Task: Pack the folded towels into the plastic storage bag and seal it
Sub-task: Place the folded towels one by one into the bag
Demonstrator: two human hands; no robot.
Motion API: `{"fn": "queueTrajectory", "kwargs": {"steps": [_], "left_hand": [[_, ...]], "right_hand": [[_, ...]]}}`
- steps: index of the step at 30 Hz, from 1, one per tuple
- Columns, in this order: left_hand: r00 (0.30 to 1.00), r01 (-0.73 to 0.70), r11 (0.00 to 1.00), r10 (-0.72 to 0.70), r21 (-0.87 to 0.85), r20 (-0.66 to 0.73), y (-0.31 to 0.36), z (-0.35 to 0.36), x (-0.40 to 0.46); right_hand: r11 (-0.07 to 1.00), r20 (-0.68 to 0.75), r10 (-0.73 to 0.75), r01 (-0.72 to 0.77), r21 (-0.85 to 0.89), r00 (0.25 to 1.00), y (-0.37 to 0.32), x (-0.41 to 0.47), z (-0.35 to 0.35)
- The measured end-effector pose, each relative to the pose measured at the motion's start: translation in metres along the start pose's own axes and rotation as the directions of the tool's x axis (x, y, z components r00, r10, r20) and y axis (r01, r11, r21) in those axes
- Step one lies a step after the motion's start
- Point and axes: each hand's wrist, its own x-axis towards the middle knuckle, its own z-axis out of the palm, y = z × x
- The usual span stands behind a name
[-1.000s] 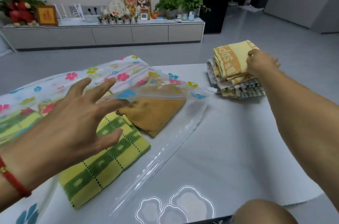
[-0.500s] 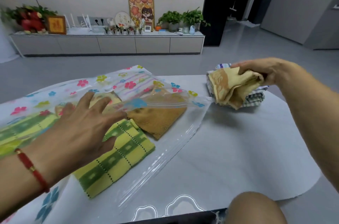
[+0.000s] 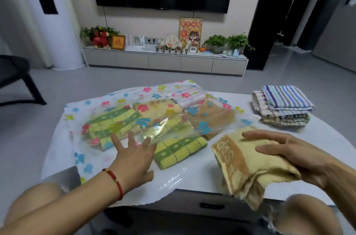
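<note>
A clear plastic storage bag (image 3: 96, 105) printed with flowers lies on the white table (image 3: 325, 138), its mouth facing me. Several folded towels lie inside it, and a green-and-yellow checked towel (image 3: 179, 150) pokes out of the mouth. My left hand (image 3: 133, 155) is spread open, fingertips touching the bag's upper flap. In my right hand (image 3: 294, 157) is a folded yellow towel with orange lettering (image 3: 242, 167), held just in front of the bag's mouth near the table's front edge. A stack of striped folded towels (image 3: 283, 105) sits at the table's far right.
My knees (image 3: 306, 213) are close under the table's front edge. A dark chair (image 3: 15, 80) stands on the floor to the left. A low TV cabinet (image 3: 165, 61) with plants and frames lines the far wall.
My right hand lifted the yellow towel off the stack and carried it left and toward me, down to the bag's mouth. My left hand stayed at the bag's flap. The camera tilted up.
</note>
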Motion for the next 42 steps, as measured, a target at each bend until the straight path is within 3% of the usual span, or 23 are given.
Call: {"fn": "queueTrajectory", "kwargs": {"steps": [4, 7, 10, 13, 14, 16, 18, 20, 26, 28, 30, 32, 35, 37, 42], "left_hand": [[0.998, -0.007, 0.999, 0.008, 0.034, -0.057, -0.030, -0.039, -0.006], [1.000, 0.004, 0.997, -0.003, 0.077, -0.023, -0.050, -0.073, -0.007], [1.000, -0.004, 0.997, 0.002, 0.076, 0.031, -0.061, -0.093, -0.011], [0.999, -0.013, 0.996, 0.008, 0.091, 0.051, -0.063, -0.100, -0.016], [0.998, -0.008, 0.995, 0.002, 0.098, 0.056, -0.064, -0.100, -0.017], [0.998, 0.002, 0.995, -0.007, 0.095, 0.055, -0.066, -0.099, -0.017], [0.999, -0.005, 0.995, 0.001, 0.097, 0.048, -0.067, -0.096, -0.016], [0.998, -0.018, 0.995, 0.013, 0.103, 0.056, -0.067, -0.091, -0.017], [0.999, -0.047, 0.995, 0.045, 0.084, 0.024, -0.064, -0.065, -0.024], [0.999, -0.043, 0.997, 0.042, 0.061, 0.013, -0.065, -0.060, -0.026], [0.999, -0.044, 0.999, 0.044, 0.009, 0.005, -0.067, -0.058, -0.025], [0.999, -0.050, 0.998, 0.050, -0.026, -0.003, -0.067, -0.058, -0.025], [0.997, -0.072, 0.997, 0.072, -0.031, -0.013, -0.067, -0.058, -0.023], [0.996, -0.088, 0.996, 0.088, -0.014, -0.033, -0.065, -0.058, -0.023], [0.979, -0.104, 0.995, 0.104, 0.006, -0.178, -0.043, -0.057, -0.008]], "right_hand": [[0.999, 0.138, 0.031, -0.032, 0.007, 0.990, 0.007, 0.022, 0.061], [0.995, 0.165, -0.017, 0.000, 0.098, 0.986, 0.001, 0.049, 0.112], [0.970, 0.115, -0.100, 0.071, 0.232, 0.988, -0.018, 0.086, 0.163], [0.893, -0.042, -0.121, 0.127, 0.431, 0.992, -0.027, 0.125, 0.218], [0.857, -0.046, -0.088, 0.099, 0.505, 0.995, -0.020, 0.136, 0.237], [0.791, 0.154, 0.018, -0.108, 0.601, 0.988, 0.006, 0.150, 0.275], [0.818, 0.413, 0.067, -0.287, 0.498, 0.908, 0.033, 0.155, 0.298], [0.864, 0.514, 0.082, -0.318, 0.391, 0.854, 0.050, 0.161, 0.306], [0.924, 0.543, 0.127, -0.298, 0.240, 0.830, 0.076, 0.155, 0.293], [0.994, 0.448, 0.109, -0.100, -0.043, 0.888, 0.072, 0.151, 0.274], [0.893, 0.293, -0.010, 0.140, -0.427, 0.956, 0.065, 0.148, 0.255], [0.635, 0.228, -0.158, 0.276, -0.722, 0.961, 0.069, 0.149, 0.248], [0.407, 0.333, -0.221, 0.397, -0.823, 0.917, 0.084, 0.150, 0.259], [0.364, 0.381, -0.209, 0.433, -0.825, 0.901, 0.084, 0.152, 0.264], [0.513, 0.332, -0.299, 0.445, -0.734, 0.894, 0.061, 0.132, 0.215]]}}
